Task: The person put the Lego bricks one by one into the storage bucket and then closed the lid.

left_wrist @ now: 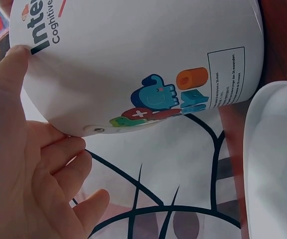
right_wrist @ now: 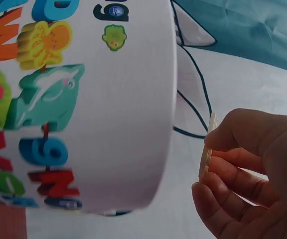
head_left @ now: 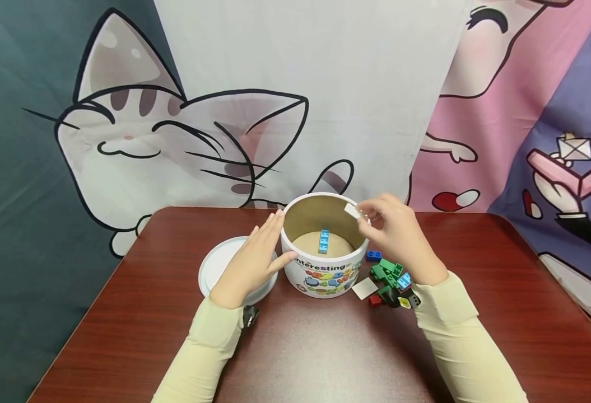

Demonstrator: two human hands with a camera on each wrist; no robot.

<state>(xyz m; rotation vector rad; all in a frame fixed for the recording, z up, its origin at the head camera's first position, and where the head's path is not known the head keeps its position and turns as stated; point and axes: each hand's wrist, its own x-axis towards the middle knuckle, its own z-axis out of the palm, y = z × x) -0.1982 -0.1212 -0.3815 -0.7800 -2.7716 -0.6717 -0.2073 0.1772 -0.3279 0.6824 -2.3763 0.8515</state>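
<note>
A round white tub (head_left: 320, 274) with colourful printing stands upright, and a blue building brick (head_left: 323, 242) lies on its bottom. My left hand (head_left: 255, 257) rests against the tub's left side near the rim, fingers extended, thumb on the front. In the left wrist view the fingertips (left_wrist: 73, 144) touch the tub wall. My right hand (head_left: 393, 232) pinches a thin white building plate (head_left: 352, 211) between thumb and fingers at the right part of the rim. Edge-on, this plate (right_wrist: 208, 149) appears beside the tub in the right wrist view.
Right of the tub lies a pile of green bricks (head_left: 387, 272) with blue, red and black pieces. Another white plate (head_left: 364, 288) lies at the tub's foot. A white lid (head_left: 213, 267) lies left, partly under my left hand. A printed cloth (head_left: 356, 84) hangs behind the brown table (head_left: 315, 358).
</note>
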